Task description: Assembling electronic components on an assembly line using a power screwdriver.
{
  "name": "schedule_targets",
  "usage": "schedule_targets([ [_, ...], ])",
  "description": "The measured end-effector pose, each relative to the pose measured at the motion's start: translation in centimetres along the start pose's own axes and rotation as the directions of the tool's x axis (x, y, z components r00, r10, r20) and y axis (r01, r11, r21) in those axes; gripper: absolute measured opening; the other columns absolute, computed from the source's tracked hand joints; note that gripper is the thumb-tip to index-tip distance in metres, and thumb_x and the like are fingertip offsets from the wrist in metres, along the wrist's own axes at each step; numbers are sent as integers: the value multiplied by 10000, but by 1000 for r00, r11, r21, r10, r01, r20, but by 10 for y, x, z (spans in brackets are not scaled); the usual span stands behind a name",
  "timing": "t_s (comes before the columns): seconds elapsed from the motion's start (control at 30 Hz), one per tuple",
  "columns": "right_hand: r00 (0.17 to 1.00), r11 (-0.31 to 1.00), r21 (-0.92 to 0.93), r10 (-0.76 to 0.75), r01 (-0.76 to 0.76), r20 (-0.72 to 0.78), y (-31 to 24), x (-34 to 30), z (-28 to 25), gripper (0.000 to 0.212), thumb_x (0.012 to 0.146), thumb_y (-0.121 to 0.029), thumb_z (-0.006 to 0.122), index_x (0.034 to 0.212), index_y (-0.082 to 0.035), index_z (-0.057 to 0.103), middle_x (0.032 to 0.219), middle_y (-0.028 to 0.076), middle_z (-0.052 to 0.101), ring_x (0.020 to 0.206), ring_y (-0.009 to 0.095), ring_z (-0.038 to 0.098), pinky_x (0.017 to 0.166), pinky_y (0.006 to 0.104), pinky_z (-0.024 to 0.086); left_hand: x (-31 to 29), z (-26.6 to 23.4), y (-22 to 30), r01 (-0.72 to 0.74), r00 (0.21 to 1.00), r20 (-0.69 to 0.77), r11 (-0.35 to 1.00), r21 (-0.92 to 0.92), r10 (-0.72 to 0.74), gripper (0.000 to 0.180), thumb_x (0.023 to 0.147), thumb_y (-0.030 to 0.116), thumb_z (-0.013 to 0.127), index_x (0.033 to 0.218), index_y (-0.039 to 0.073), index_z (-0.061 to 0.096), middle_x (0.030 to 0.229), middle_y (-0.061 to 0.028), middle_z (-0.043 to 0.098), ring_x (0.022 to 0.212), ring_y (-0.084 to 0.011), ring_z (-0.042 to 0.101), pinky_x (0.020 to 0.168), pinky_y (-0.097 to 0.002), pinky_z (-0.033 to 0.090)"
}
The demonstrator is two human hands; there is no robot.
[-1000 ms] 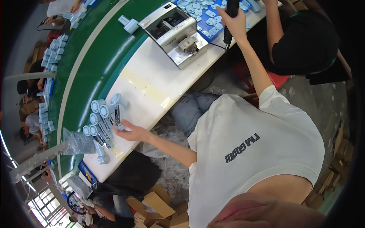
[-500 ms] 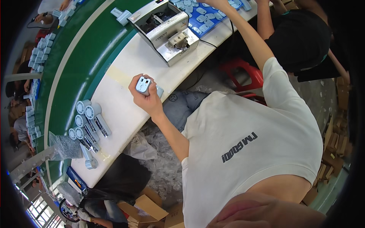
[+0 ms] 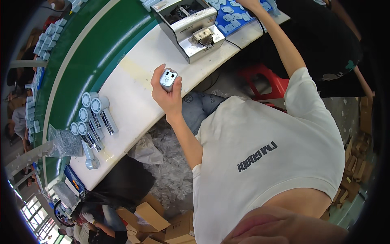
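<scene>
My left hand [image 3: 167, 97] is closed around a light-blue plastic housing [image 3: 167, 78], holding it above the white table. Its end face, with two dark rectangular slots and small holes, is turned up. At the top edge, my right hand [image 3: 251, 4] reaches over a blue tray [image 3: 243, 25] of flat, rounded light-blue plastic pieces [image 3: 230, 18]. Its fingers are cut off by the picture edge, so their grip cannot be made out. Between the two hands stands a metal bench machine [image 3: 189, 28] with a block-shaped fixture on its front.
Several light-blue round-headed handle units [image 3: 94, 114] lie at the left on the white table [image 3: 132, 87], beside a clear plastic bag [image 3: 65, 142]. A green conveyor belt [image 3: 87, 49] curves behind. A red stool [image 3: 266, 83], a co-worker in black [image 3: 325, 44] and cardboard boxes [image 3: 152, 217] are around.
My left hand and the housing now appear farther right and slightly higher, with the housing's end face more upright. The view has shifted, and my right hand sits nearer the top edge.
</scene>
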State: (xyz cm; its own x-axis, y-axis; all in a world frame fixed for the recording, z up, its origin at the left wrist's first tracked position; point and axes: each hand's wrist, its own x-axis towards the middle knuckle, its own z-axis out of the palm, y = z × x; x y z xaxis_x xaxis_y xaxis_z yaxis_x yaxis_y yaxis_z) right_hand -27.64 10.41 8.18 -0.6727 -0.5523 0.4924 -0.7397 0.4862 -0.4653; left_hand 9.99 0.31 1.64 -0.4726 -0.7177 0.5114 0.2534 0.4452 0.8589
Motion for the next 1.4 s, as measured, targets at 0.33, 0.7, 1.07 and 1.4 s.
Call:
schedule_targets([
  [0.33, 788, 521, 738, -182, -430, 588, -153, -129, -45, 240, 769, -173, 760, 891, -11, 631, 705, 38, 598, 547, 84, 572, 489, 206, 412, 5, 28, 21, -110, 977, 187, 993, 52, 99, 702, 603, 463, 785, 1080, 12, 535, 911, -109, 660, 769, -258, 656, 680, -308, 507],
  [0.7, 742, 758, 591, -223, -275, 632, -163, -151, -39, 404, 698, -318, 799, 895, -18, 615, 748, 8, 557, 703, 94, 509, 637, 237, 407, 2, 27, 33, -159, 935, 339, 976, 148, 101, 768, 619, 444, 798, 1170, 25, 466, 901, -120, 669, 765, -282, 673, 659, -328, 525],
  [1.07, 973, -79, 971, 27, -227, 230, -146, -82, -42, 543, 923, -604, 391, 847, -70, 455, 595, 8, 411, 441, 89, 394, 440, 220, 354, 14, 54, -6, -8, 998, 61, 962, -271, 26, 407, 888, 307, 622, 1127, 39, 430, 863, -154, 605, 621, -173, 564, 579, -256, 459],
  [1.4, 973, 147, 972, -170, 183, -158, -157, -69, 10, 455, 935, -430, 526, 798, 3, 508, 560, 36, 505, 425, 80, 450, 396, 214, 336, 22, 53, -20, -149, 986, 11, 919, -366, 164, 520, 857, 537, 559, 1045, 77, 405, 745, -150, 578, 559, -193, 553, 522, -262, 435],
])
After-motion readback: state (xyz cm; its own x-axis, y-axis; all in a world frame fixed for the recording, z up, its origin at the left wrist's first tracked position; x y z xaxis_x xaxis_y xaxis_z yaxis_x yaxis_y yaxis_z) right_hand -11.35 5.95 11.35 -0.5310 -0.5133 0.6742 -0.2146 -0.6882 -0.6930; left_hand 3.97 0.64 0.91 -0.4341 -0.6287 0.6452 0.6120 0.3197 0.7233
